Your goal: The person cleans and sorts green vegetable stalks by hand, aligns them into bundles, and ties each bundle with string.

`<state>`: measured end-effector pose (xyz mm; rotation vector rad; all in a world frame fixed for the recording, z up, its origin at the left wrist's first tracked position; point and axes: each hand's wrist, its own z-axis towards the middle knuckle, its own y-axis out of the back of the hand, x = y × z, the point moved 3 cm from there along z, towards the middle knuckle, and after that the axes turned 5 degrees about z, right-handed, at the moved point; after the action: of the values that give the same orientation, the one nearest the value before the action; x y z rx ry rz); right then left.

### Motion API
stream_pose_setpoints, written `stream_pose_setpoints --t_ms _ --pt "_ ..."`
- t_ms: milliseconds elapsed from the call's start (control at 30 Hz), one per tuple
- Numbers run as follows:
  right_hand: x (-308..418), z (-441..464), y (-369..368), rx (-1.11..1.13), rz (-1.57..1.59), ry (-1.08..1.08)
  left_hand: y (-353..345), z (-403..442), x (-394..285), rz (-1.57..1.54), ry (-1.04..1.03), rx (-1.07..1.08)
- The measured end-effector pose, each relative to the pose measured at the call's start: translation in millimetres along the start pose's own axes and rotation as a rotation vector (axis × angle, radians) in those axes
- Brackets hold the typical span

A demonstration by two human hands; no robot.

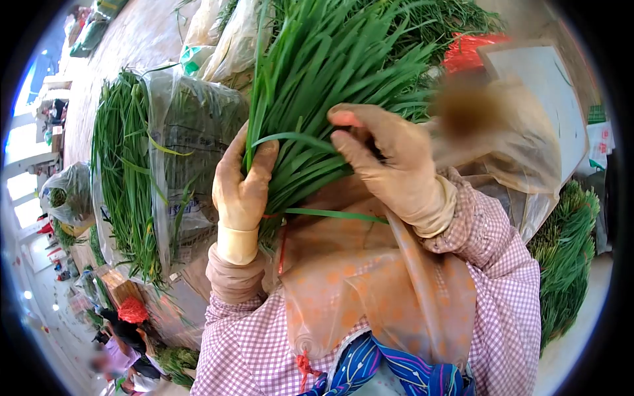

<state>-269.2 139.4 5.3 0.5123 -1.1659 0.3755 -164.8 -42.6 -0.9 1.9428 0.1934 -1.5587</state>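
A large bunch of long, flat green leaves [317, 92] fans out upward in front of my body. My left hand [243, 181], in a soiled pale glove, is wrapped round the lower left side of the bunch. On its right side, my gloved right hand [396, 162] has thumb and index finger curled close together at the leaves; a reddish fingertip shows. A single leaf bends across the bunch to those fingers, but whether they pinch it is hard to tell. Another loose leaf [337, 214] lies across my plastic apron [370, 264].
Left of the bunch are plastic-wrapped greens [125, 171]. Red plastic [469, 53] and a white-faced board [535, 99] stand at upper right. More greens [564, 257] lie at far right. Another person [125, 350] is at lower left.
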Motion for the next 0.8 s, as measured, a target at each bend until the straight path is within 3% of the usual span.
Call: stream_pose_setpoints --t_ms 67,100,167,333,400,433,500,533,600,633,800 --pt "7 5 4 -0.114 -0.130 0.278 -2 -2 -1 0.016 0.032 -0.017" --pt "14 8 6 -0.110 -0.118 0.318 -3 -4 -5 0.043 0.014 -0.018" --pt "25 17 7 0.008 -0.112 0.123 -4 -5 -5 0.101 -0.023 -0.010" --pt "13 26 0 0.246 -0.086 -0.110 -11 -12 -16 0.146 -0.020 -0.041" --pt "7 23 -6 0.351 0.091 -0.317 -11 -14 -17 0.128 -0.087 -0.055" --pt "6 22 -8 0.353 0.088 -0.315 -11 -15 -17 0.125 -0.088 -0.058" --pt "7 19 -9 0.290 -0.030 -0.075 -13 -18 -17 0.145 -0.056 -0.063" --pt "3 15 -12 0.286 -0.043 -0.064 -13 -19 -17 0.148 -0.051 -0.066" --pt "8 8 -16 0.201 -0.383 0.285 -16 -23 -15 0.365 -0.308 -0.154" --pt "14 6 -16 0.268 -0.434 0.249 -17 -26 -13 0.419 -0.373 -0.161" --pt "12 -8 -2 0.130 -0.514 0.437 -24 -51 -30 0.703 -0.497 -0.095"
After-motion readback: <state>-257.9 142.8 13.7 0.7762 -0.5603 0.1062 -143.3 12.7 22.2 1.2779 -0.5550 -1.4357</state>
